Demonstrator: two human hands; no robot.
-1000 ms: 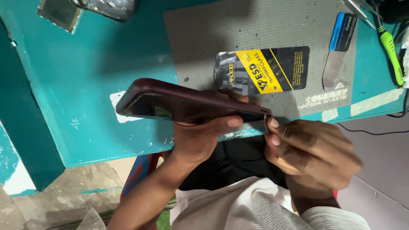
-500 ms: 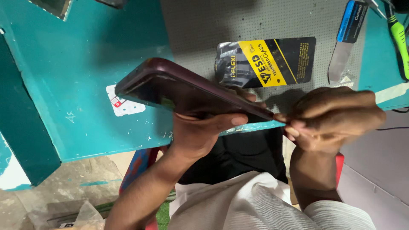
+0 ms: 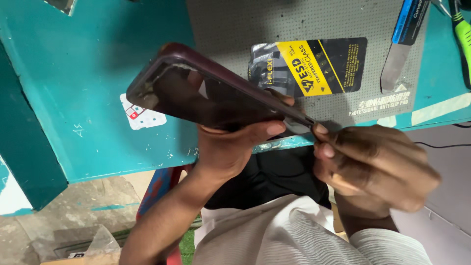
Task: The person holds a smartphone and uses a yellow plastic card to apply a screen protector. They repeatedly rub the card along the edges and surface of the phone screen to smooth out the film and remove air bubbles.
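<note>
**Obs. 1:** Gripped from below: left hand (image 3: 230, 147) closed round the phone (image 3: 211, 95), thumb lying along the near long edge, fingers hidden behind the body. Phone sits in a dark maroon case (image 3: 171, 54), held clear of the bench and tilted, far end raised toward the upper left.

**Obs. 2:** Agreed. And the right hand (image 3: 373, 164)?

**Obs. 1:** Right hand is curled, fingertips (image 3: 321, 131) pinched at the phone's lower right corner. A pale grey sliver shows at that corner, right where the fingertips meet it (cannot tell whether that is case edge, a film or a tool).

**Obs. 2:** Screen condition?

**Obs. 1:** Dark and glossy, reflections only. Some pale wear or residue near the upper left rim of the case.

**Obs. 2:** Position relative to bench?

**Obs. 1:** Phone is above the near edge of the teal workbench (image 3: 88, 73), partly over the grey dotted work mat (image 3: 230, 24). On the mat, just behind the phone: a black and yellow packet (image 3: 319, 66), flat. Well to its right, a flat metal blade with a blue handle (image 3: 400, 49), tip resting on the mat. A green-handled tool (image 3: 461, 39) lies at the far right edge of the view.

**Obs. 2:** Anything else on the bench?

**Obs. 1:** A small white sticker (image 3: 142, 115) with coloured squares on the teal top, below the phone's raised end. Person's pale striped garment (image 3: 294, 235) fills the bottom of the view.
</note>
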